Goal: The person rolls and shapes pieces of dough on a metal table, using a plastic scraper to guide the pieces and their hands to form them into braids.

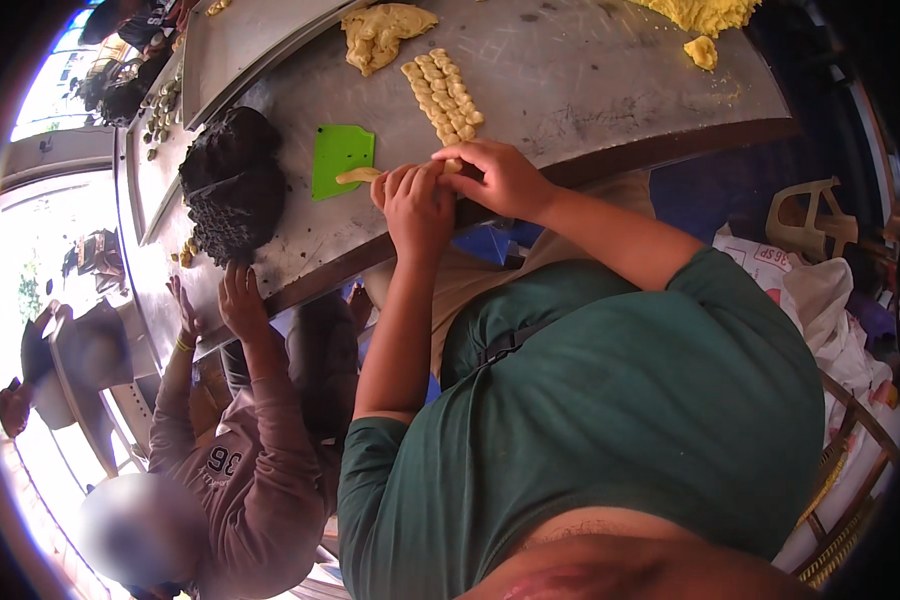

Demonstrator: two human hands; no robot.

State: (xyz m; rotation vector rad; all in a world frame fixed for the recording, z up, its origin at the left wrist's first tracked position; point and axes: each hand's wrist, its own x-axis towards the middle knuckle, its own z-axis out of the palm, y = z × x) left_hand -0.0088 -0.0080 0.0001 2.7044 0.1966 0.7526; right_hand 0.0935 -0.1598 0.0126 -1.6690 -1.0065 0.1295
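Near the front edge of the metal table, my two hands meet over a thin rope of pale yellow dough (358, 176). Its free end sticks out left of my left hand (415, 205), whose fingers are closed around it. My right hand (498, 180) pinches pale dough (453, 165) at its fingertips, touching the left hand; whether both bits are one rope is hidden. Just beyond them lie several rows of small dough balls (442, 95), pressed side by side. A flat green dough scraper (342, 150) rests to the left, partly under the rope's end.
A loose dough lump (385, 38) sits farther back on the table (570, 90). Yellow crumbly dough (705, 12) and a small yellow ball (702, 52) are at back right. At left, a co-worker's hands (240, 300) are beside a big black mass (232, 180), near metal trays (255, 45).
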